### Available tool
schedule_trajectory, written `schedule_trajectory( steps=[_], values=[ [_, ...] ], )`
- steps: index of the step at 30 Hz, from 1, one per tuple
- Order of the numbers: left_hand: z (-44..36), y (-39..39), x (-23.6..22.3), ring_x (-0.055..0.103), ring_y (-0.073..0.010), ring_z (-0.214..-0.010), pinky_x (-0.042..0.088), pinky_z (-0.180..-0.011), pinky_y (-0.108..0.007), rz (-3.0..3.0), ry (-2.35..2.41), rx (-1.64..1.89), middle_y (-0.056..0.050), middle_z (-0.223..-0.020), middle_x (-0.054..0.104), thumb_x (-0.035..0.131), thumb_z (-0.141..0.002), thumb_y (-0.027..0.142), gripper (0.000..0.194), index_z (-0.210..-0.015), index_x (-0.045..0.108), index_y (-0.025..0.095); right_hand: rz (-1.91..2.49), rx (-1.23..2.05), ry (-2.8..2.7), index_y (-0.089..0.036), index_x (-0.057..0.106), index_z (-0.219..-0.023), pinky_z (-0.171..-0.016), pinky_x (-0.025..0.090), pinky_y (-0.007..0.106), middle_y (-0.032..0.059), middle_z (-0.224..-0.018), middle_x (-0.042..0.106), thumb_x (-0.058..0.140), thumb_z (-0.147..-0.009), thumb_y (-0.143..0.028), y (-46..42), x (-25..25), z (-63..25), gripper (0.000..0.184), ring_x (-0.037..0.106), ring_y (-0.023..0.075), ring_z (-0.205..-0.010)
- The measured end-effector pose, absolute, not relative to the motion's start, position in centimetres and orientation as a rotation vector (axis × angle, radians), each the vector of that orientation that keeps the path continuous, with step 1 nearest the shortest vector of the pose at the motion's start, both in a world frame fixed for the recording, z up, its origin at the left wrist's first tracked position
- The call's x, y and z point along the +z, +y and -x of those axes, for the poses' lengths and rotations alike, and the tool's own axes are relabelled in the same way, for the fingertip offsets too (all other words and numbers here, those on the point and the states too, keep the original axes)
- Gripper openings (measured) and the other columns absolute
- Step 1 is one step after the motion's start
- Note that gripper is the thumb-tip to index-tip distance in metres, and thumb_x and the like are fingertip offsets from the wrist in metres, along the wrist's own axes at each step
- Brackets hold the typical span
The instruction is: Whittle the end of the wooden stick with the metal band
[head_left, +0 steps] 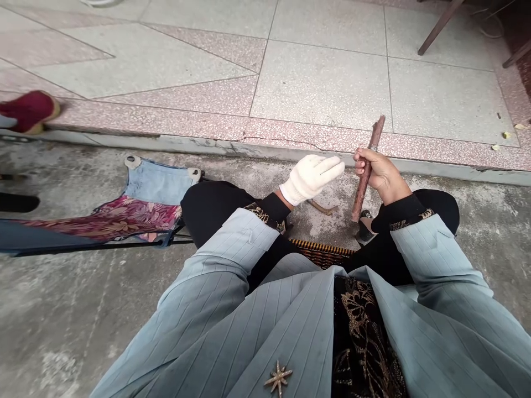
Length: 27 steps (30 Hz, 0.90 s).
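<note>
My right hand (379, 172) is bare and wrapped round the middle of a long reddish-brown stick (368, 166), which stands nearly upright with its lower end by my right knee. My left hand (310, 177) wears a white knitted glove; its fingers stretch out toward the stick, a short gap away, holding nothing. A small curved brown piece (321, 207) lies on the concrete below the gloved hand. Grey-blue striped sleeves cover both my arms.
A folding stool with a floral and denim cloth seat (136, 207) stands on my left. A raised tiled step (265, 138) runs across ahead. A red slipper (29, 110) rests on the step at far left. Chair legs (440, 25) show at top right.
</note>
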<state>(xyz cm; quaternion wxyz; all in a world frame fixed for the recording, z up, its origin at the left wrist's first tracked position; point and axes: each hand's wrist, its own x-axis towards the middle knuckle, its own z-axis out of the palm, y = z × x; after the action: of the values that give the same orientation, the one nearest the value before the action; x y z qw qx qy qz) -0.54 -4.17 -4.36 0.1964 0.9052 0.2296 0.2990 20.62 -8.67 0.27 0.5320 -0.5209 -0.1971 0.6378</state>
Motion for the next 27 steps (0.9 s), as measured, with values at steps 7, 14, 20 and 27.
schedule_trajectory(
  steps=[7, 14, 20, 27],
  values=[
    [1.3, -3.5, -3.0, 0.057, -0.029, -0.122, 0.037, -0.107, -0.055, -2.619, 0.634, 0.75, -0.014, -0.125, 0.065, 0.045, -0.095, 0.026, 0.037, -0.125, 0.066, 0.022, 1.236, 1.782, -0.527, -0.017, 0.051, -0.072, -0.042, 0.03, 0.018, -0.0051, -0.061, 0.054, 0.078, -0.062, -0.019, -9.1, 0.2, -20.2, 0.029, 0.037, 0.0027, -0.046],
    [1.7, -3.1, -1.7, 0.058, -0.0236, -0.114, 0.041, -0.106, -0.048, -2.464, 0.656, 0.75, -0.007, -0.108, 0.066, 0.05, -0.092, 0.029, 0.026, -0.111, 0.068, 0.025, 1.181, 1.897, -0.611, -0.017, 0.05, -0.068, -0.041, 0.027, 0.017, -0.0062, -0.057, 0.05, 0.084, -0.06, -0.024, -9.4, 0.1, -19.9, 0.036, 0.032, 0.0019, -0.044],
    [1.3, -2.5, -1.9, 0.06, -0.0207, -0.099, 0.044, -0.099, -0.046, -2.543, 0.711, 0.763, -0.005, -0.089, 0.063, 0.047, -0.09, 0.025, 0.023, -0.099, 0.069, 0.023, 1.266, 1.748, -0.784, -0.017, 0.053, -0.07, -0.04, 0.028, 0.019, -0.0048, -0.055, 0.052, 0.083, -0.061, -0.029, -9.4, 0.2, -19.9, 0.034, 0.034, 0.0027, -0.041],
    [1.4, -3.4, 0.0, 0.052, -0.01, -0.055, 0.045, -0.06, -0.025, -1.956, 0.773, 0.356, -0.001, -0.068, 0.061, 0.052, -0.086, 0.025, 0.02, -0.09, 0.069, 0.015, 1.435, 1.365, -1.044, -0.017, 0.057, -0.072, -0.038, 0.028, 0.019, -0.0034, -0.049, 0.053, 0.082, -0.064, -0.026, -9.0, 0.5, -20.7, 0.029, 0.04, 0.0054, -0.04]
  ],
)
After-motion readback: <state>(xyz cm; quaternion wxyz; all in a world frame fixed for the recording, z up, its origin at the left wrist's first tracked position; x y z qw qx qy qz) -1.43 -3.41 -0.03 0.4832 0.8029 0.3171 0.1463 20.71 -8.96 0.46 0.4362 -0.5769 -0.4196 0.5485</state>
